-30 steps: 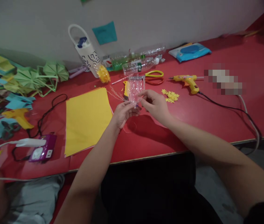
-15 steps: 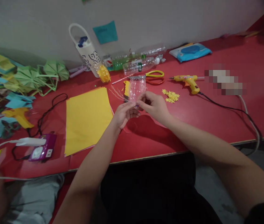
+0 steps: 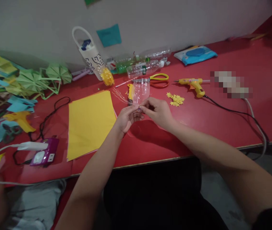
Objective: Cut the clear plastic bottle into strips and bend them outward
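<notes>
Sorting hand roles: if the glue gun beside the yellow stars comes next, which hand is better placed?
Right, I'd say: the right hand is nearer the glue gun and on its side of the clear plastic that both hands pinch; the left hand is farther off.

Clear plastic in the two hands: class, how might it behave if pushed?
The clear plastic probably flexes under a push, as it looks thin and see-through. It is likely light for its size: the left hand and right hand just pinch it. The thin strips beside it may be floppy, since they curve.
</notes>
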Demonstrator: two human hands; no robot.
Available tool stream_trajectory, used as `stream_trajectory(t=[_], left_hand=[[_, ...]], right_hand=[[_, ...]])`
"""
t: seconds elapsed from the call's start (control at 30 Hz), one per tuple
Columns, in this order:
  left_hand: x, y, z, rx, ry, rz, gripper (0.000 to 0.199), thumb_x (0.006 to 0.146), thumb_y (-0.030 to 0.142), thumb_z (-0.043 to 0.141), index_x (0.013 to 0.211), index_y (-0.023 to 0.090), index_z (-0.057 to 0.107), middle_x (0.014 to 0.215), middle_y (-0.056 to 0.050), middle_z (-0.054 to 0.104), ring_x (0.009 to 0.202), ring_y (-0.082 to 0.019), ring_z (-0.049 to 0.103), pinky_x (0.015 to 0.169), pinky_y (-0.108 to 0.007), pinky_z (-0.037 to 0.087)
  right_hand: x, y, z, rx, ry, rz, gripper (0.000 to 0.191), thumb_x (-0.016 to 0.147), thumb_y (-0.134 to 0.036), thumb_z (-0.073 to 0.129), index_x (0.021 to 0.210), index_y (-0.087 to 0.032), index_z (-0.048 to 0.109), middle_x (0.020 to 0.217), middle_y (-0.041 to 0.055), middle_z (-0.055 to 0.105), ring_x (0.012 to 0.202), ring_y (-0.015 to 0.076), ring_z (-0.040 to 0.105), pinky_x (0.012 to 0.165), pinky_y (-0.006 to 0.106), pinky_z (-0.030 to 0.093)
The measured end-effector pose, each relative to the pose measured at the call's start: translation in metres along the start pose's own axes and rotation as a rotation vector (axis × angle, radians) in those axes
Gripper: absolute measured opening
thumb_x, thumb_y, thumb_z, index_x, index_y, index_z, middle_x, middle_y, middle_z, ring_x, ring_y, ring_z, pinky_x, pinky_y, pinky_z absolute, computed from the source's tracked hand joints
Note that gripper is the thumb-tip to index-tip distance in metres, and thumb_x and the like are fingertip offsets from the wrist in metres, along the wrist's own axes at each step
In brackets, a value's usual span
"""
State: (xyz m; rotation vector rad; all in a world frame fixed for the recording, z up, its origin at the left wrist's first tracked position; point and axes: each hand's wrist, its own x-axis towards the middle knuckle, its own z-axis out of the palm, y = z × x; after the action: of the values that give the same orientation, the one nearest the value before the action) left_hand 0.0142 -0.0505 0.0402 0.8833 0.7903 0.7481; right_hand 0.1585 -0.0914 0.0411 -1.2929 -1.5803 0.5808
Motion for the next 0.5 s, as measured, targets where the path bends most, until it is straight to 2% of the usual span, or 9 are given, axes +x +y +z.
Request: stream_trajectory(t=[0.3,0.5], left_hand=[[0.0016,-0.0013,-0.0018,-0.008,-0.037,0.001,0.016,0.067,0.027,0.072,0.07,0.014,0.062,0.06,0.0,0.064,0.054,-0.01,0.06,0.059,-0.024,0.048],[0.0018,-0.0007,-0.0022,-0.017,-0.034,0.013,0.011,0.071,0.025,0.065,0.072,0.014,0.066,0.061,-0.002,0.067,0.052,-0.01,0.058,0.057,-0.024,0.047]], right_hand=[[-0.0026,-0.0044,-0.0009,0.001,0.014,-0.063,0.005,0.083,-0.023,0.057,0.081,-0.02,0.061,0.061,-0.0047,0.053,0.056,0.0102,0.045,0.056,0.024,0.035],[-0.0016,-0.003,-0.0021,0.019,0.063,-0.06,0.009,0.085,-0.025,0.055,0.086,-0.019,0.063,0.063,-0.005,0.052,0.056,0.0096,0.046,0.058,0.025,0.037]])
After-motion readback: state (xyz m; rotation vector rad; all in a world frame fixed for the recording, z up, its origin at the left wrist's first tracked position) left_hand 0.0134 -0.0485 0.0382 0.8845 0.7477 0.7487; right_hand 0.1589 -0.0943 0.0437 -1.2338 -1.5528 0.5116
